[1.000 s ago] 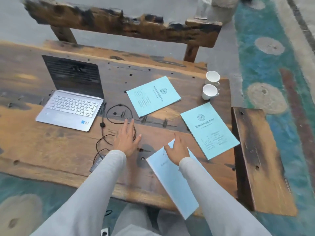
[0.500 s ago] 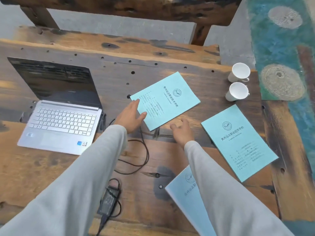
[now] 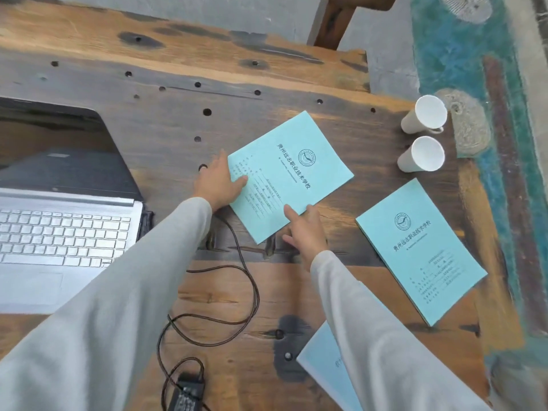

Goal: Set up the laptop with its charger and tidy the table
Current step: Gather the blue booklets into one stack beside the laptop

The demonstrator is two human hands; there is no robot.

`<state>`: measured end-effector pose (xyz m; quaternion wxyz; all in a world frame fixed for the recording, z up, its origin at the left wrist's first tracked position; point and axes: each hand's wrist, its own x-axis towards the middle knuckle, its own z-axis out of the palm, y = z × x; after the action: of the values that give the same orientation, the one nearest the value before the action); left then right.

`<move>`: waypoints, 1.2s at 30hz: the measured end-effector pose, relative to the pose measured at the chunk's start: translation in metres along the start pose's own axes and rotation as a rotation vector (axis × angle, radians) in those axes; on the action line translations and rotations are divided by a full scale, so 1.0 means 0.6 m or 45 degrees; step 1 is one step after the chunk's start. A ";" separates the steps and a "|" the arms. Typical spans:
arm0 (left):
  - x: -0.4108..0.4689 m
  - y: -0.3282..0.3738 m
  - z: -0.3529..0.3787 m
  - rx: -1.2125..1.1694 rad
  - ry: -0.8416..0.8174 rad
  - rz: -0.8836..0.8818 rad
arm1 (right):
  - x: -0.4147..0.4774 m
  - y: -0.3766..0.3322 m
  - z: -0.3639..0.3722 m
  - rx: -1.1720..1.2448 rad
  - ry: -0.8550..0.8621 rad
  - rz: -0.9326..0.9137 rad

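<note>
The open silver laptop (image 3: 59,232) sits left on the wooden counter (image 3: 267,69); my left hand (image 3: 218,185) and right hand (image 3: 305,229), both open, have moved onto the far pale-blue paper booklet (image 3: 290,176), so tidying begins.

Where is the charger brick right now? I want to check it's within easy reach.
In the head view the charger brick lies at the table's near edge, bottom centre, below the laptop's right corner.
</note>
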<state>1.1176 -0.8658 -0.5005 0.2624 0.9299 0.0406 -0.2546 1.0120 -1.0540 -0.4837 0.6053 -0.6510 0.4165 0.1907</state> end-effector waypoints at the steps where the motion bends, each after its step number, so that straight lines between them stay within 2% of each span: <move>1: -0.003 0.005 0.003 0.013 0.043 -0.024 | 0.000 -0.001 0.004 0.035 0.019 0.012; 5: -0.024 0.027 0.001 0.024 0.060 -0.140 | -0.005 -0.011 0.007 0.100 0.136 0.058; 8: -0.048 0.041 -0.008 -0.141 -0.050 -0.006 | -0.008 -0.013 -0.002 0.124 0.133 0.088; 11: -0.089 0.056 -0.024 -0.325 -0.148 0.081 | -0.007 -0.006 -0.020 -0.010 0.141 0.057; 13: -0.116 0.071 -0.027 -0.561 -0.206 0.109 | -0.004 0.000 -0.040 -0.135 0.160 0.013; 16: -0.166 0.094 -0.024 -1.214 -0.343 -0.028 | -0.011 0.003 -0.070 -0.153 0.177 -0.005; 18: -0.197 0.105 -0.017 -1.502 -0.425 -0.130 | -0.015 0.003 -0.097 0.034 0.142 0.080; 21: -0.233 0.100 0.006 -1.669 -0.471 -0.209 | -0.029 0.005 -0.155 0.321 -0.113 0.223; 23: -0.255 0.093 0.029 -1.703 -0.490 -0.300 | -0.033 0.008 -0.197 0.310 -0.137 0.132; 26: -0.288 0.088 0.082 -1.704 -0.490 -0.366 | -0.039 0.014 -0.237 0.227 -0.051 -0.006; 29: -0.313 0.089 0.143 -1.651 -0.393 -0.398 | -0.040 0.035 -0.258 0.179 -0.019 -0.078; 33: -0.350 0.074 0.206 -1.300 -0.116 -0.295 | -0.041 0.072 -0.278 0.117 -0.031 -0.179; 36: -0.378 0.053 0.254 -0.940 -0.084 -0.172 | -0.036 0.100 -0.298 0.006 -0.046 -0.269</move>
<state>0.8588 -0.9578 -0.4853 0.5636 0.7594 0.1824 -0.2692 0.9076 -1.2120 -0.4703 0.6311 -0.6862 0.3349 0.1364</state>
